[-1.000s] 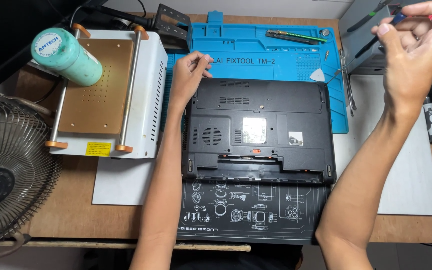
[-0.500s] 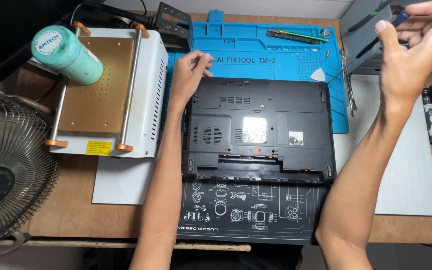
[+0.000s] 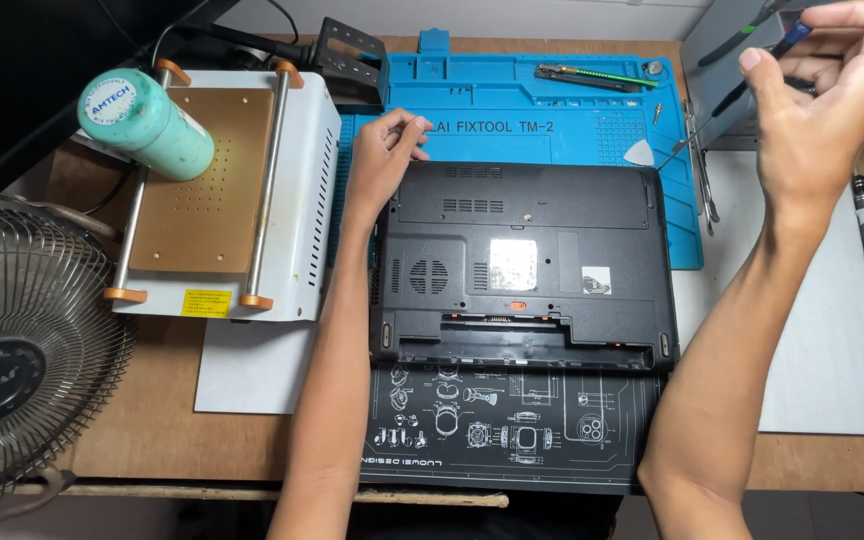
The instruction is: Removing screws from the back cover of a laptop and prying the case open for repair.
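Since the earlier frame the right hand (image 3: 817, 120) has drifted slightly left and lower at the upper right, while the left hand (image 3: 384, 160) has stayed at the laptop's far left corner. That right hand's grip is clamped on a slim screwdriver (image 3: 752, 75), dark-shafted with a blue end; its tip points down-left over the blue mat's (image 3: 512, 115) right edge, and part of the shaft is hidden behind the thumb. Its fingertips run off the frame's right edge. The left hand's fingers are curled together and rest on the corner of the black laptop (image 3: 527, 265), which lies underside up on the counter (image 3: 162, 420), its far edge on the blue mat and its near edge on a black mat (image 3: 507, 435) printed with white diagrams. Whether the left hand pinches anything small cannot be told.

Two pale rectangular stickers sit on the laptop's base, one larger at centre, one smaller to its right. A white heating machine (image 3: 297, 210) with a copper-coloured plate stands to the left, bearing a small yellow rectangular label on its front edge. A green cylinder (image 3: 147, 125) with a round white-and-blue end label lies across it. A wire fan (image 3: 12, 350) is cut off at the left edge.
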